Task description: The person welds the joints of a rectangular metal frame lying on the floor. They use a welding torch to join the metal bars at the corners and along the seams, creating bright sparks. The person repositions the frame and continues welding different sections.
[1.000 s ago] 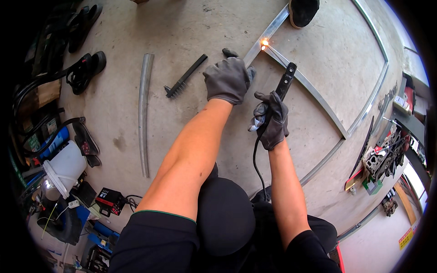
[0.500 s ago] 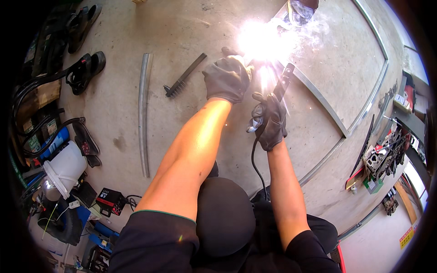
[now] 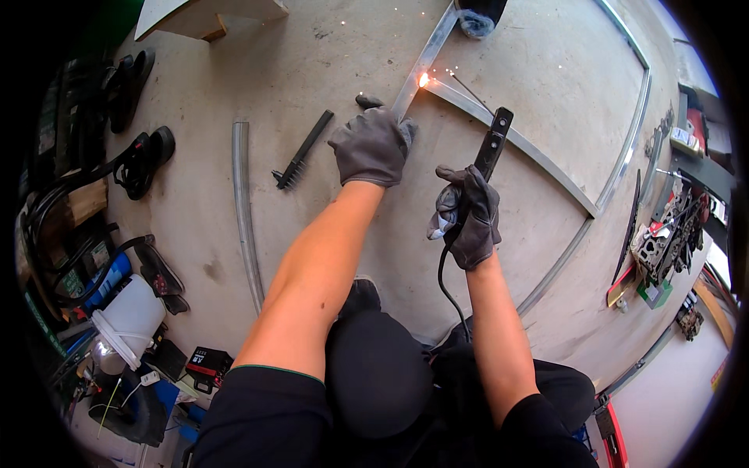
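My left hand (image 3: 370, 146), in a dark grey glove, is closed on a galvanized steel bar (image 3: 429, 51) that runs up from it. A second bar (image 3: 546, 162) meets it at a joint with a small orange glow (image 3: 424, 80) and scattered sparks. My right hand (image 3: 468, 212), gloved too, grips a black electrode holder (image 3: 491, 140) with a cable trailing down. Its thin rod (image 3: 468, 91) points up-left, its end slightly right of the glow. A black wire brush (image 3: 300, 156) lies left of my left hand, and a loose metal profile (image 3: 243, 199) lies farther left.
Sandals (image 3: 144, 160), coiled hoses (image 3: 43, 230), a white bucket (image 3: 133, 312) and a red-black machine (image 3: 207, 366) line the left. The metal frame (image 3: 644, 93) spreads right, beside piled tools (image 3: 667, 238). A shoe (image 3: 480, 15) stands at the top, near a pale board (image 3: 199, 15).
The blinding arc and smoke of half a second ago are gone, leaving a small glow. The rod's end has backed off the joint. The view has shifted slightly; both hands keep their grips.
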`<state>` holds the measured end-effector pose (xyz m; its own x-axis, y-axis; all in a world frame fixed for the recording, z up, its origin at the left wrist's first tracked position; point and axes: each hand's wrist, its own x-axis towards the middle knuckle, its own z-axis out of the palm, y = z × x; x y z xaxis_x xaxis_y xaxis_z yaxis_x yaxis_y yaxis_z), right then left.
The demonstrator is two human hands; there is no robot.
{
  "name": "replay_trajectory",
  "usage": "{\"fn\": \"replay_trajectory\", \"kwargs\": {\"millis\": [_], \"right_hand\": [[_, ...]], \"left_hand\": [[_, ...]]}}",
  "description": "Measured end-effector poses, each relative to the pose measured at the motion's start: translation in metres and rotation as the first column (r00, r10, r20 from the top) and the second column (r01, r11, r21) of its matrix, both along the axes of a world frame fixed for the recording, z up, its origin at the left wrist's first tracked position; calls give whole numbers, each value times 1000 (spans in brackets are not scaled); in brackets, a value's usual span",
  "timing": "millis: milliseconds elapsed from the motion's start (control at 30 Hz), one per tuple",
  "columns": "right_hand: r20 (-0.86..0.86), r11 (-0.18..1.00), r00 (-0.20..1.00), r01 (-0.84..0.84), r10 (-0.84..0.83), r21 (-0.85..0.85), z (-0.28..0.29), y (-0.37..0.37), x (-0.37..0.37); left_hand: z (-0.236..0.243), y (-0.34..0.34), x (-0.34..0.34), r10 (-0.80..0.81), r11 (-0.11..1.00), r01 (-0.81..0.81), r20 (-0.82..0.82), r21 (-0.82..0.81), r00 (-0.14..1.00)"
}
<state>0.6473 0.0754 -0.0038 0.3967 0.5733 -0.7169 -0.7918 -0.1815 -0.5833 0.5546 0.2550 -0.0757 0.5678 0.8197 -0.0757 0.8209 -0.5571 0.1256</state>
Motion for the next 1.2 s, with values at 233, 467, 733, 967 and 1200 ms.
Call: {"fn": "replay_trajectory", "kwargs": {"millis": [233,467,733,967,1200], "right_hand": [[31,977,980,194,-197,84,24,-32,37],[166,944,930,315,-329,102,41,-74,72],[140,953,981,165,-133,-253,150,-206,161],[274,880,878,445,-393,-164,163,-342,100],[52,742,741,670,-670,12,65,-347,91]], "left_hand": [[8,5,5,21,991,-35,-107,-127,994],[9,4,4,-14,993,-3,-140,-118,990],[6,5,6,90,985,-108,-130,-136,987],[34,27,9,-148,972,86,-285,-218,947],[100,-48,83,-609,791,611,-51,25,791]]}}
